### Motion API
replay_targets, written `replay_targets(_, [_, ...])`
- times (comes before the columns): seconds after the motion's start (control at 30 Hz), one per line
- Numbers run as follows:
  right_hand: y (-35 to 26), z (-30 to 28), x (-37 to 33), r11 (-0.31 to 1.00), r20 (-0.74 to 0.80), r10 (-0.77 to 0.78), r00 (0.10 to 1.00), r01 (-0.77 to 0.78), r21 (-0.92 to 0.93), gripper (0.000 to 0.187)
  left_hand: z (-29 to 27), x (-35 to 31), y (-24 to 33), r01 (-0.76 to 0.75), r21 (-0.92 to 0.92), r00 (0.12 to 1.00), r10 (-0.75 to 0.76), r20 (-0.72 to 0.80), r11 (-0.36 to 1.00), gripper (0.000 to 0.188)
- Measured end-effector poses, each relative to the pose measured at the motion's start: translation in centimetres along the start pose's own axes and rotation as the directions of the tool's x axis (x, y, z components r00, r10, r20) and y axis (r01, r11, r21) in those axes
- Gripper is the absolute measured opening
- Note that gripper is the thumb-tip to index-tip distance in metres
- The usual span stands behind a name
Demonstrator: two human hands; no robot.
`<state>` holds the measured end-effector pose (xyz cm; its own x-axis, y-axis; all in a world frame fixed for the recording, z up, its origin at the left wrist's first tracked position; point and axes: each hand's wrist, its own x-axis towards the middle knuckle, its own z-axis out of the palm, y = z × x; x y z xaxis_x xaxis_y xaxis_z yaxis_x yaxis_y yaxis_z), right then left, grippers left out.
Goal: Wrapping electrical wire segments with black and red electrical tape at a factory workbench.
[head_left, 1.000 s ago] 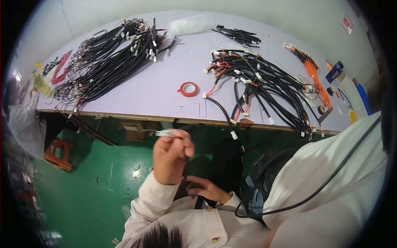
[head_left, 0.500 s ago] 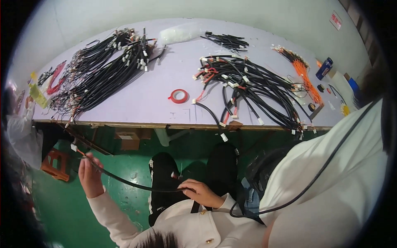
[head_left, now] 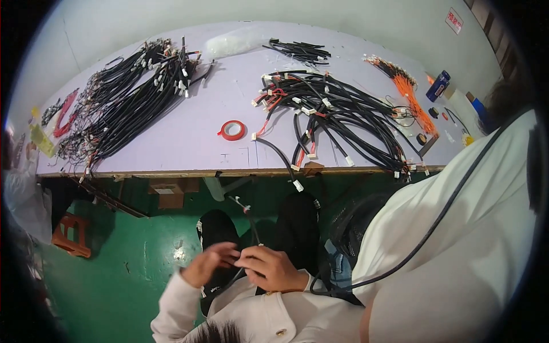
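My right hand [head_left: 273, 267] is over my lap with fingers curled together around a black cable [head_left: 253, 230], most of it hidden by the hand. Beyond the fingers the cable rises in front of my knees to an end with short red wires and small white connectors [head_left: 246, 209]. Another stretch of dark cable shows below the hands, against my trousers. My left hand [head_left: 213, 264], slightly blurred, is close at the left, its fingers stretched toward the right fingertips and apart. Nothing can be made out in it.
A lilac table [head_left: 189, 140] bears black cable bundles [head_left: 134, 117], a looser cable pile [head_left: 337, 114] overhanging the front edge, red tape [head_left: 233, 130], orange wires [head_left: 413, 97] and a blue can [head_left: 438, 86]. An orange stool [head_left: 71, 234] stands at left. A person in white [head_left: 440, 240] sits close at right.
My left hand has come in from the far left to beside my right hand, releasing the cable's connector end. The stretched cable is now bent upward near my knees. The view has shifted slightly.
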<state>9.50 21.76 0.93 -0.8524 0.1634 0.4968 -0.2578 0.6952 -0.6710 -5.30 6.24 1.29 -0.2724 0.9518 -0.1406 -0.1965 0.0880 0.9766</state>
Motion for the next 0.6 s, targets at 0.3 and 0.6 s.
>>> replay_targets(0.3, [0.1,-0.3,-0.3,0.919,0.12,-0.164,0.979,0.108,0.379,0.022,2.0,0.0,-2.8,0.28,-0.415,0.96,-0.245,0.137,0.866,0.057])
replay_targets(0.6, [1.2,-1.0,-0.4,0.83,0.019,0.242,0.97,-0.217,0.514,0.016,-6.9,-9.4,7.8,-0.195,0.595,0.35,0.622,-0.701,0.78,0.044])
